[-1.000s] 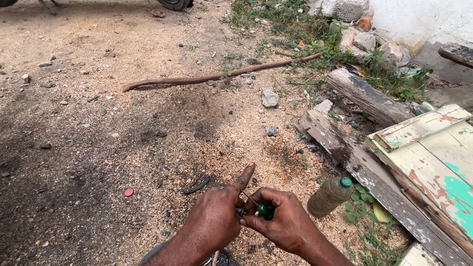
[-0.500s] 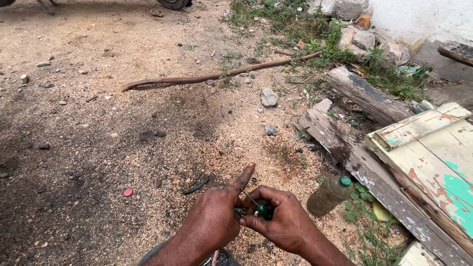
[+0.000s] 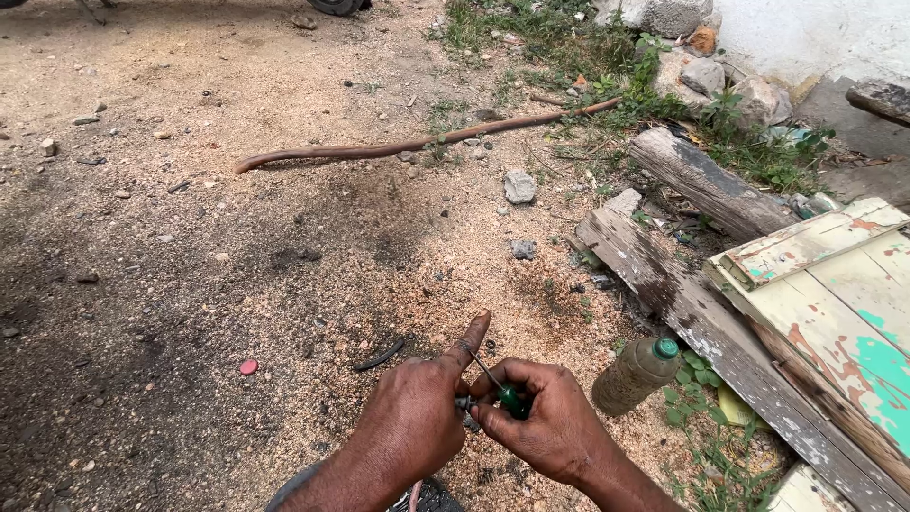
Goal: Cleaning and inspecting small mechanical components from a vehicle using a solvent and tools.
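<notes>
Low in the head view, my two hands meet over sandy, sawdust-strewn ground. My right hand (image 3: 545, 427) grips a small green-handled screwdriver (image 3: 513, 398), whose thin metal shaft (image 3: 485, 370) slants up to the left. My left hand (image 3: 417, 417) pinches a small dark metal part (image 3: 464, 404) against the tool, with the index finger stretched out along the shaft. What the part is stays hidden between the fingers.
A dusty bottle with a green cap (image 3: 635, 374) lies just right of my hands. Weathered planks (image 3: 664, 284) and a peeling painted wooden panel (image 3: 834, 303) fill the right. A long brown stick (image 3: 417, 144), stones (image 3: 519, 186), a red cap (image 3: 248, 367) and a log (image 3: 706, 180) lie around.
</notes>
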